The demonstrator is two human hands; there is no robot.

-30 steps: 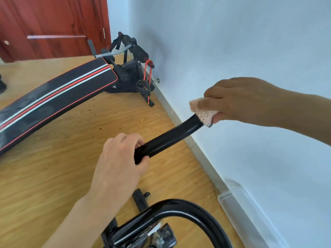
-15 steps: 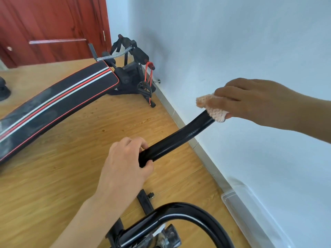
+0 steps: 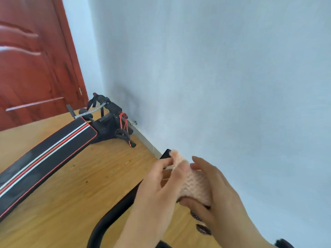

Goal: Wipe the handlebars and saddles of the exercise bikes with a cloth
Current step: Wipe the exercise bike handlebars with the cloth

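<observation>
Both hands meet low in the view over the far end of the exercise bike's black handlebar (image 3: 123,200), which rises from the lower edge and shows only its tip beyond the fingers. The pale pink knitted cloth (image 3: 194,185) is bunched between them. The right hand (image 3: 220,196) has its grip clenched on it, thumb under the wad and fingers curved over the top, while the left hand (image 3: 159,187) pinches the cloth's upper edge between thumb and forefinger. The hands hide the bar there, so I cannot tell whether the cloth is actually pressed to it or held just above. This reads as a regrip: folding or turning the cloth to a fresh face before the next pass. To do it well, gather the cloth into a flat pad wide enough to wrap most of the way round the tube, with no tail hanging loose to snag. Then hand it fully to the right hand and free the left to steady the bar lower down. The stroke should run along the tube with a slight twist, so the underside gets wiped as well as the top, and the end cap deserves its own turn. The saddle is out of view and, by my reckoning, yet to be done. A striped sit-up board (image 3: 44,158) lies on the wooden floor (image 3: 75,187) to the left, near the red door (image 3: 30,65) and the pale wall (image 3: 215,68).
</observation>
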